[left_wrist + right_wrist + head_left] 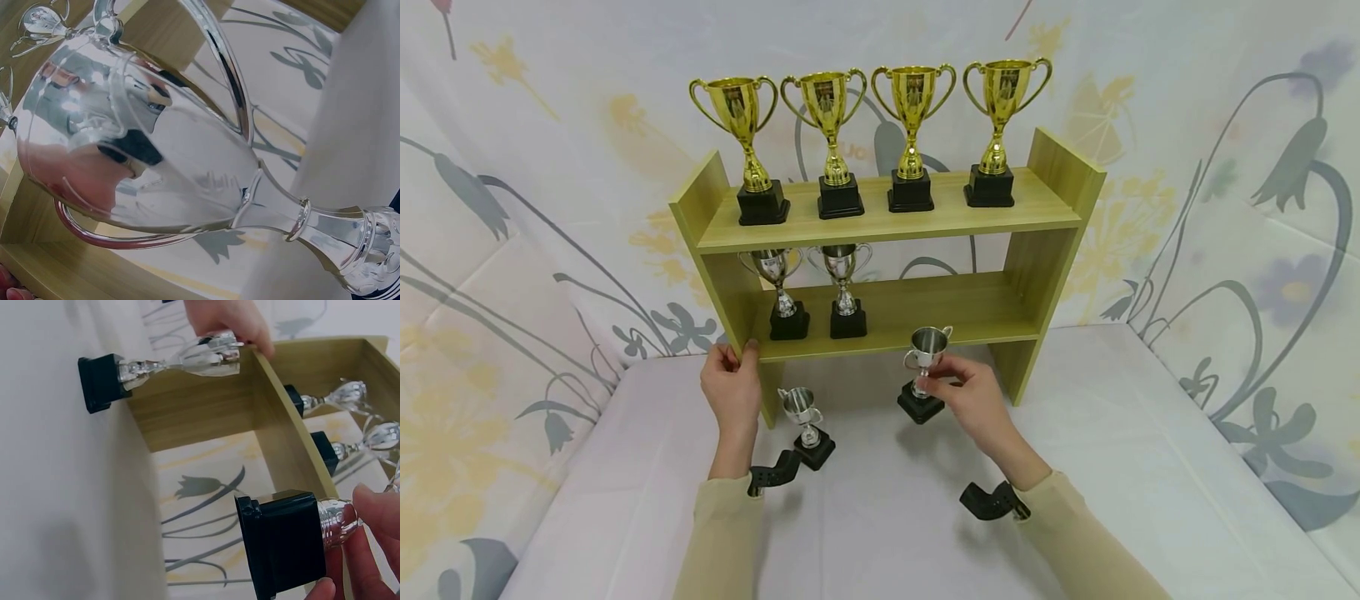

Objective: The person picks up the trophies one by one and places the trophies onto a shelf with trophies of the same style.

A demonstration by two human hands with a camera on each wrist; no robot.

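My right hand (976, 398) pinches a small silver trophy cup (928, 343) by its stem, holding it over the table in front of the shelf. In the right wrist view the trophy's black base (284, 544) points toward the table, with fingers and thumb around the stem. My left hand (733, 392) grips the wooden shelf (940, 304) at its left side panel, thumb in front. Another silver trophy (801, 407) stands on the table beside my left wrist; its shiny cup (169, 150) fills much of the left wrist view.
Two silver trophies (844, 265) stand at the left of the lower board. Several gold trophies (913, 92) line the top board. A white cloth (880, 517) covers the table, and a flower-patterned sheet (1225, 208) hangs behind. Black camera mounts (988, 502) sit on both wrists.
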